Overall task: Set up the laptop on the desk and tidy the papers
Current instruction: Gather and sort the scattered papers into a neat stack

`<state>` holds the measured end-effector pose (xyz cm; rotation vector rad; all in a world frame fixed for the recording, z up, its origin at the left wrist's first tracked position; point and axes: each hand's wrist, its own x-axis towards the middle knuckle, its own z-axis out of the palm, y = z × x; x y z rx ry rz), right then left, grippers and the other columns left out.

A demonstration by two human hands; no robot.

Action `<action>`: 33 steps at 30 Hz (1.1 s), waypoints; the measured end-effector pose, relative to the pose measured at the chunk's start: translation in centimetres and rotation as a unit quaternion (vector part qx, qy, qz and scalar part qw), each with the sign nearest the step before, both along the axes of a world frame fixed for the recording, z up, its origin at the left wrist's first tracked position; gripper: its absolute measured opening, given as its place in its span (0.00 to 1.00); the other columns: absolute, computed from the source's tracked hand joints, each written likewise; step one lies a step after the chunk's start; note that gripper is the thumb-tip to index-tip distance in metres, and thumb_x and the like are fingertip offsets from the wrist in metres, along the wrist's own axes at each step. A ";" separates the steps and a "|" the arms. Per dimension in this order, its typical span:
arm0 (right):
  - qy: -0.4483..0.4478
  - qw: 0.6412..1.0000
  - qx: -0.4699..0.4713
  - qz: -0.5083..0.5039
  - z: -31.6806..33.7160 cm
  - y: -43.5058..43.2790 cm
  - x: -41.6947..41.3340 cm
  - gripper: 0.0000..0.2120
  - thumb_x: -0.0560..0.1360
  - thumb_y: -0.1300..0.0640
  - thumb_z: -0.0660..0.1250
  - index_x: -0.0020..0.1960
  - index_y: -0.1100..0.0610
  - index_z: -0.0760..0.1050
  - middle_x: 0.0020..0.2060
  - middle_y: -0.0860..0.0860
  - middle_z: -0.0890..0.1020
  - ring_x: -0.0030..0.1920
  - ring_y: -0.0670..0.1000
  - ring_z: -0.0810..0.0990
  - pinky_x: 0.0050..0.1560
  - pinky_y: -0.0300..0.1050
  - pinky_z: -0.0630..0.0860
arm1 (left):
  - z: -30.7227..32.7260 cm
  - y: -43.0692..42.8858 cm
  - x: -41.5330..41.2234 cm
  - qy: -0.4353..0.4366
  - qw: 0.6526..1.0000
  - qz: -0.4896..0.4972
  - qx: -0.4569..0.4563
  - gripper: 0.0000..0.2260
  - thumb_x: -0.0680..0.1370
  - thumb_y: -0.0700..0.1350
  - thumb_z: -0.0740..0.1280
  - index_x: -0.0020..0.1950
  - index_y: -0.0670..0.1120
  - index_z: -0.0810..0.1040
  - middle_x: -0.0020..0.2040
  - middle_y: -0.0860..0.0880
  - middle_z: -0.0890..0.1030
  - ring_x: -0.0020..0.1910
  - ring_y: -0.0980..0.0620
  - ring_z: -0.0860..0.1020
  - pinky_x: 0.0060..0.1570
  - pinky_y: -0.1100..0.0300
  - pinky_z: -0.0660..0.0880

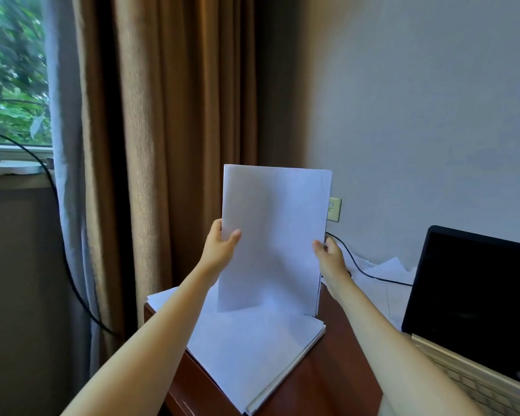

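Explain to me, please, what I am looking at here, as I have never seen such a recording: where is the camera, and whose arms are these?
There is no machine here: a person wears one wide-angle camera on the head, so this single picture looks forward and down along their own bare arms. The left hand grips the left edge of an upright sheaf of white papers, thumb in front, and the right hand grips its right edge. The sheaf's lower edge stands at a flat stack of papers lying on the corner of the brown desk. To the right sits an open laptop with a dark screen; beside it, toward the wall, lie loose sheets and a black cable. A brown curtain and a window are on the left.
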<state>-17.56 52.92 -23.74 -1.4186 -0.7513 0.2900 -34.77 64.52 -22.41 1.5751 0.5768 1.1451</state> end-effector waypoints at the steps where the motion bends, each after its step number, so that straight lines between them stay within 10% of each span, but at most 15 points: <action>1: 0.000 1.000 0.004 -0.007 0.2 0.0 -0.1 0.12 0.81 0.61 0.56 0.60 0.67 0.69 0.49 0.58 0.73 0.51 0.53 0.72 0.52 0.39 0.63 | 0.1 0.0 0.1 -0.006 1.000 0.004 -0.004 0.10 0.79 0.41 0.62 0.59 0.47 0.68 0.56 0.48 0.76 0.55 0.49 0.76 0.59 0.50 0.74; 9: 0.042 0.999 0.009 -0.003 -0.3 0.0 -0.3 0.06 0.82 0.58 0.54 0.55 0.58 0.68 0.53 0.52 0.72 0.53 0.50 0.69 0.54 0.42 0.64 | 0.2 -0.3 0.7 -0.041 0.997 0.031 -0.062 0.20 0.77 0.45 0.66 0.67 0.43 0.66 0.60 0.47 0.75 0.54 0.51 0.75 0.48 0.60 0.74; 15: 0.063 0.998 0.010 0.012 -0.3 -0.1 -0.9 0.20 0.82 0.57 0.54 0.73 0.60 0.60 0.69 0.52 0.68 0.69 0.51 0.66 0.64 0.41 0.62 | 0.3 -0.7 0.8 -0.038 0.997 0.038 -0.053 0.16 0.78 0.43 0.66 0.64 0.43 0.69 0.57 0.51 0.75 0.55 0.53 0.74 0.49 0.63 0.69; 22: 0.023 1.000 -0.013 -0.007 -0.4 -0.7 -0.9 0.13 0.77 0.68 0.60 0.60 0.60 0.70 0.59 0.59 0.77 0.53 0.56 0.77 0.51 0.44 0.71 | -0.3 0.3 1.2 -0.027 0.993 0.077 -0.084 0.09 0.78 0.38 0.62 0.41 0.51 0.76 0.40 0.49 0.76 0.42 0.49 0.73 0.43 0.57 0.69; 27: 0.073 0.997 -0.002 -0.039 -0.9 -1.4 -0.1 0.15 0.74 0.63 0.68 0.58 0.58 0.70 0.57 0.59 0.78 0.51 0.56 0.77 0.51 0.49 0.75 | 0.3 0.6 1.3 -0.140 0.963 0.080 -0.216 0.10 0.79 0.38 0.63 0.59 0.42 0.76 0.50 0.47 0.79 0.51 0.45 0.78 0.59 0.51 0.74; 33: 0.251 0.963 0.076 0.053 -1.7 -1.5 -1.7 0.08 0.75 0.66 0.66 0.52 0.58 0.73 0.49 0.55 0.79 0.44 0.51 0.79 0.36 0.44 0.77 | -0.5 -0.5 1.6 -0.206 0.921 0.063 -0.326 0.05 0.79 0.35 0.62 0.49 0.43 0.76 0.37 0.51 0.74 0.36 0.54 0.73 0.40 0.62 0.72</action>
